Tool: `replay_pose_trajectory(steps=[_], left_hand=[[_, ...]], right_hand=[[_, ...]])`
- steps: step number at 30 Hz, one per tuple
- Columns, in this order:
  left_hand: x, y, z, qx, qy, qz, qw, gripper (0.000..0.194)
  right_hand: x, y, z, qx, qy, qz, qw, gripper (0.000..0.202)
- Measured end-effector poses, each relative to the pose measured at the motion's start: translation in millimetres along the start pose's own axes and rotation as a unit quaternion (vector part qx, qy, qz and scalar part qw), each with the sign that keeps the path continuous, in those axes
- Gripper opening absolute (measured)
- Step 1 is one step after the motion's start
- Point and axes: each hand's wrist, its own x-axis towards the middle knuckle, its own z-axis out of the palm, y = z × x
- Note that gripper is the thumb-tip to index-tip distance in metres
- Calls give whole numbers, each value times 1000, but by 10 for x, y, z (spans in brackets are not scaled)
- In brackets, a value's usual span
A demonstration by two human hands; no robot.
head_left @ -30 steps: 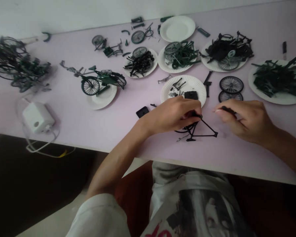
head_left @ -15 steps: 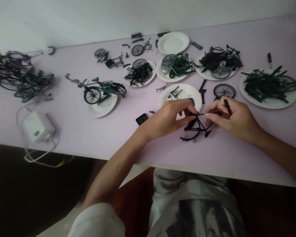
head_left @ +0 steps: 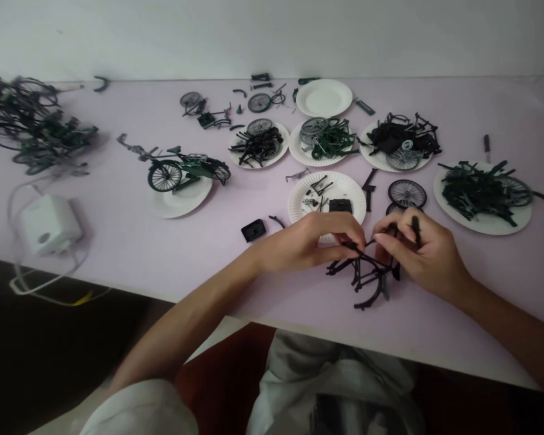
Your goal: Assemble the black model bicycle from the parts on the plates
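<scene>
Dim, flat light dulls the worktop (head_left: 131,229); shadows are soft, and the bicycle pile (head_left: 57,136) at far left blurs.

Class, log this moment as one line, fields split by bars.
left hand: pinching black bicycle frame | right hand: gripping dark tool beside it | nearby: spoked wheel, white plate

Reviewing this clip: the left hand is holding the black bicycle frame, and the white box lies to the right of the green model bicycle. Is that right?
Not quite. The white box lies to the left of the green model bicycle, as the head view shows. The rest stands: the left hand is holding the black bicycle frame.
</scene>
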Motion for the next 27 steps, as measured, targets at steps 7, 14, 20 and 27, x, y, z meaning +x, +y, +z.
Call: replay_pose_trajectory(steps=[7,14,20,27], left_hand=[[6,58,35,-143,25,-98,985,14],[48,-4,166,-331,4,-145,932,19],[50,-43,234,-345,16,-155,926,26],[58,-21,237,-314,79,-167,931,20]], right_hand=[[28,-77,-78,-34,34,-28,998,28],[48,-97,-118,-37,120,-116,985,39],[-59,-201,-152,-23,107,-82,991,16],[-63,-293,-161,10,33,-46,998,10]])
